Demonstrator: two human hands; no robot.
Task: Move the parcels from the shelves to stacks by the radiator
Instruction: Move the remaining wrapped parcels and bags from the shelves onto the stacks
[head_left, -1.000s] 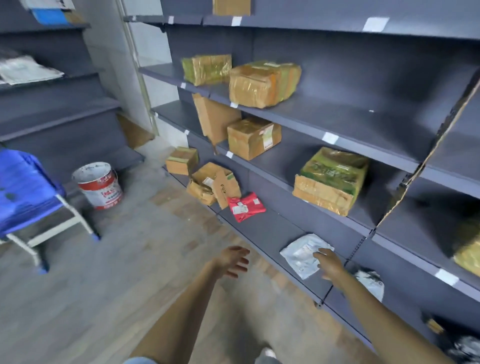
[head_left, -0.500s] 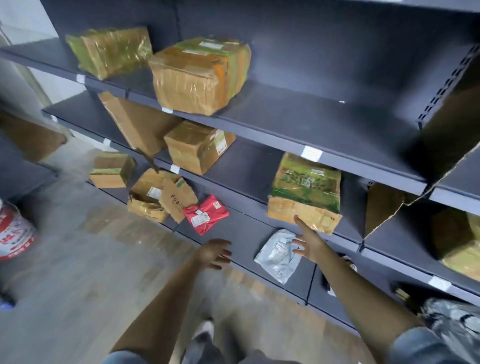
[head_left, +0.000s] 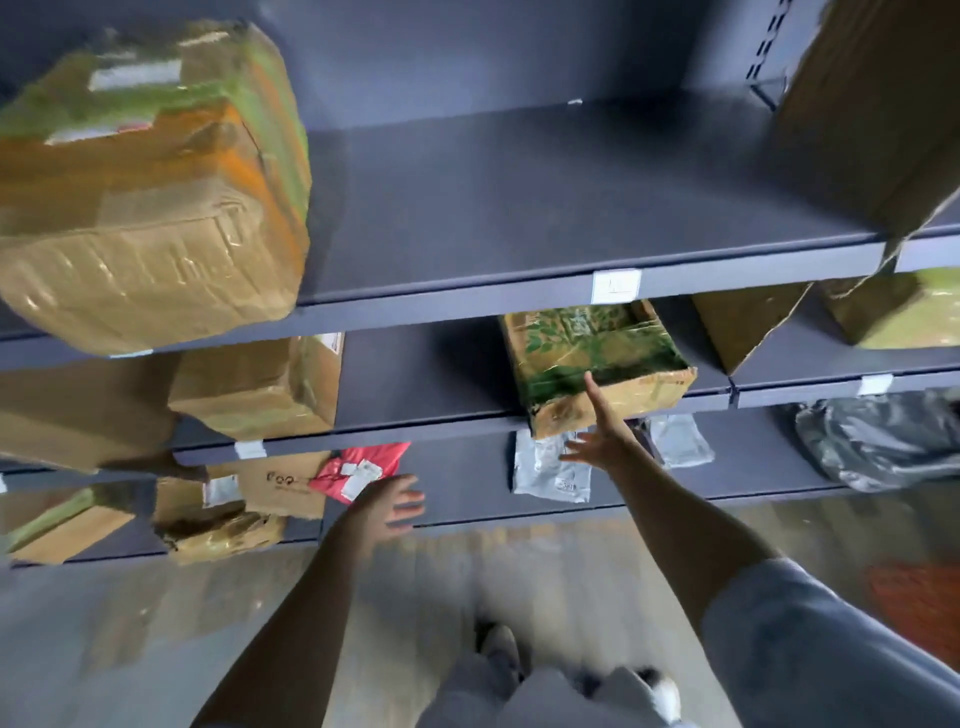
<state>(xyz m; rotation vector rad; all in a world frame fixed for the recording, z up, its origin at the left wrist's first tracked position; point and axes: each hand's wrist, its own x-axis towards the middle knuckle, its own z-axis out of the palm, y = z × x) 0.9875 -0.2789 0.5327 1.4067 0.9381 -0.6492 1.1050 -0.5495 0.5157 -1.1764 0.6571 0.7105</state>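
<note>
A green-and-brown taped parcel (head_left: 597, 358) sits on the middle grey shelf (head_left: 415, 426). My right hand (head_left: 602, 436) reaches up to its front lower edge, fingers spread, fingertips touching the box. My left hand (head_left: 389, 506) hovers open in front of the bottom shelf, beside a red mailer bag (head_left: 363, 467). A white poly bag (head_left: 545, 467) lies on the bottom shelf behind my right hand. A large tape-wrapped box (head_left: 150, 192) overhangs the upper shelf at left. No radiator is in view.
More cardboard parcels (head_left: 254, 389) fill the left of the middle and bottom shelves. A grey plastic bag (head_left: 883, 447) lies at the bottom right, and a second white bag (head_left: 680, 441) beside it. My feet (head_left: 498, 649) stand on the tiled floor.
I have stepped closer to the shelves and the view has swung to face them. My right hand rose from the white bag to the green-and-brown parcel. My left hand stays open.
</note>
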